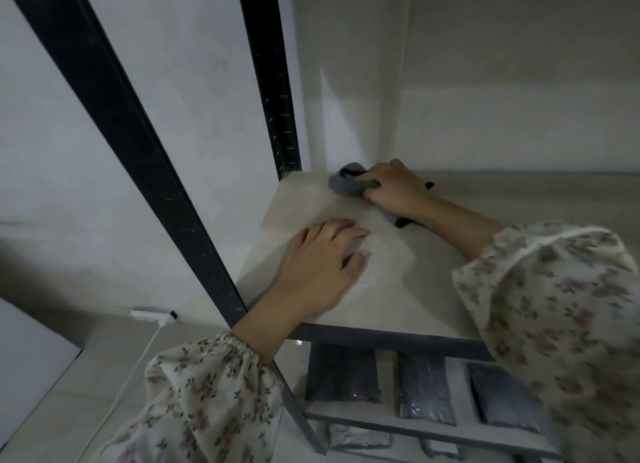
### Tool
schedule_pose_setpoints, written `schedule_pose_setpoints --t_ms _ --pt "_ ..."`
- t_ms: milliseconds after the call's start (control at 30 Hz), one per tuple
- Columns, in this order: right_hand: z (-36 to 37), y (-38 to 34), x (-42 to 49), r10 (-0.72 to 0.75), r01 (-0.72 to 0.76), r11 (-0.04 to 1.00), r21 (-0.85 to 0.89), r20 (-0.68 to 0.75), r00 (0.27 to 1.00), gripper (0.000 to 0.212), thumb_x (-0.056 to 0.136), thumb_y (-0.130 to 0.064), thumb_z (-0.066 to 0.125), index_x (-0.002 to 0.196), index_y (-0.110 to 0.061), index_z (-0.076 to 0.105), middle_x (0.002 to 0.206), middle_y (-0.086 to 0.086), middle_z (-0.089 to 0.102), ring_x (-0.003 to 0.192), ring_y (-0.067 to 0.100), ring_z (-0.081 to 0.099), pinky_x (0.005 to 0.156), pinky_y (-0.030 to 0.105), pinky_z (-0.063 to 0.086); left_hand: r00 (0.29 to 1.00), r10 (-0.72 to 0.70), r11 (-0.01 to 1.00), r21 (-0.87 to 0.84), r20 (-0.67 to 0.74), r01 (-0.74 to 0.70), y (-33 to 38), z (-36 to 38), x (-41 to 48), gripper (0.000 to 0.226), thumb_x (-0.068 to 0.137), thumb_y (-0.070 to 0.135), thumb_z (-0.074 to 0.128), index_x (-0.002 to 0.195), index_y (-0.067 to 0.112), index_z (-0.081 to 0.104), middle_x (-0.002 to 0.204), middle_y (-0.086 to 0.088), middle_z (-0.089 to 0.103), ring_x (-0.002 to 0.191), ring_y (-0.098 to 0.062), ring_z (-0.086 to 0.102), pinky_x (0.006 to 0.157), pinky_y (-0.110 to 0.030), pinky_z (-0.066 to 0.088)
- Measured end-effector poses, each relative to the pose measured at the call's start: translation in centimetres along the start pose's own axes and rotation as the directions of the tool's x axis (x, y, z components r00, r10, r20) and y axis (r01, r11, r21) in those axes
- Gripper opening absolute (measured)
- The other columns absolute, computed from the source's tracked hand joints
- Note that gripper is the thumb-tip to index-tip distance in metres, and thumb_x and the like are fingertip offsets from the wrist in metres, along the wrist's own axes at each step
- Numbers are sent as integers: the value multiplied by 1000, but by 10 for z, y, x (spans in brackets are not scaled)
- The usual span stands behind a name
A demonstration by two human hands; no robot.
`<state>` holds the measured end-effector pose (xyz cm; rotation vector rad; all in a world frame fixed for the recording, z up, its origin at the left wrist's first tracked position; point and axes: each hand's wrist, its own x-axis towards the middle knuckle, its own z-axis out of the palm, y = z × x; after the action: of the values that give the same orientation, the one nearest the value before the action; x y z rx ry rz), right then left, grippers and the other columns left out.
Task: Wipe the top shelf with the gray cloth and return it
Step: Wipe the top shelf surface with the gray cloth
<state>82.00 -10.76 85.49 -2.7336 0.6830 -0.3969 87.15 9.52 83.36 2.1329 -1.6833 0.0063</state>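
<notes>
Floral sleeves frame the view from below, the left sleeve (207,393) hanging past the front edge of the top shelf (398,289) and the right sleeve (554,306) lying over its right part. On the near left part of the top shelf the left hand (318,268) rests palm down, its fingers (346,225) straight, slightly spread and holding nothing. Toward the far left corner of the top shelf the right hand (398,189) presses down on the gray cloth (346,185), its fingers (372,184) curled round the bunched fabric, which bulges out to the left of the knuckles and touches the pale shelf surface. A darker scrap shows under that wrist; whether it is part of the cloth cannot be told. At the top shelf's front left corner a black post (138,151) rises at a slant, and a second black post (273,81) stands at the back left corner, just beside the cloth. Below the top shelf's front edge, three dark packets (343,372) lie side by side on a lower shelf (433,426). Left of the top shelf and far beneath it, a white power strip (154,315) lies on the floor with its cable trailing toward the camera.
</notes>
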Motion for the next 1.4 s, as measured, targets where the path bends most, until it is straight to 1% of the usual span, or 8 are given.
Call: schedule_pose_setpoints --t_ms 200,400,533,667,867,1000,1167,1400 --pt "-32 -10 -5 -7 -58 865 498 128 992 31 71 -9 65 90 -33 69 85 -8 66 76 5 59 59 4 41 999 29 1000 7 35 -29 -12 -5 -6 43 93 51 29 134 40 36 142 13 37 131 -8 28 111 -30 20" --pt "1 -22 28 84 -88 995 48 80 993 18 84 -15 44 86 -20 61 95 4 57 101 24 45 81 36 42 1000 5 1000 -28 14 -4 -16 -4 -6 40 92 52 31 131 42 38 140 17 35 127 -5 27 104 -20 16" --pt "-3 -38 8 -93 19 937 350 196 976 29 76 -12 57 93 -31 68 92 -8 61 79 0 51 69 18 41 1000 -3 1000 -16 -11 2 -12 -4 -7 41 92 50 31 131 37 40 136 11 40 124 -8 32 104 -23 21" --pt "-25 -41 34 -30 -75 876 476 210 977 16 72 -6 60 84 -11 70 84 4 64 78 15 56 63 17 42 1000 -8 999 -35 -19 8 -13 -7 -9 41 93 47 32 130 33 43 136 9 41 123 -11 34 106 -28 27" --pt "18 -64 59 -50 37 993 108 116 992 19 83 -11 48 67 -21 53 92 11 55 100 27 44 93 43 39 999 -5 1000 -20 -34 4 -12 -8 -9 41 92 46 32 127 30 46 133 8 44 118 -11 37 96 -23 27" --pt "13 -65 36 -209 134 939 316 217 953 30 77 -4 55 95 -22 71 98 1 65 89 11 55 79 18 40 999 -18 999 -31 -27 18 -11 -7 -10 41 93 46 31 130 33 43 135 7 44 120 -12 37 101 -27 30" --pt "-16 -62 28 -192 -4 880 476 362 912 32 71 3 58 78 -26 70 67 -19 67 72 0 57 63 6 42 999 -22 1000 -10 -25 22 -11 -6 -9 38 94 45 34 128 31 44 132 6 45 120 -14 39 100 -29 32" --pt "20 -91 43 -185 149 968 204 171 968 39 79 -8 53 113 -23 64 121 4 60 114 24 46 100 42 37 998 24 1000 -4 -52 -24 -11 -6 -12 43 92 50 27 125 31 46 131 6 44 114 -11 38 92 -22 27"
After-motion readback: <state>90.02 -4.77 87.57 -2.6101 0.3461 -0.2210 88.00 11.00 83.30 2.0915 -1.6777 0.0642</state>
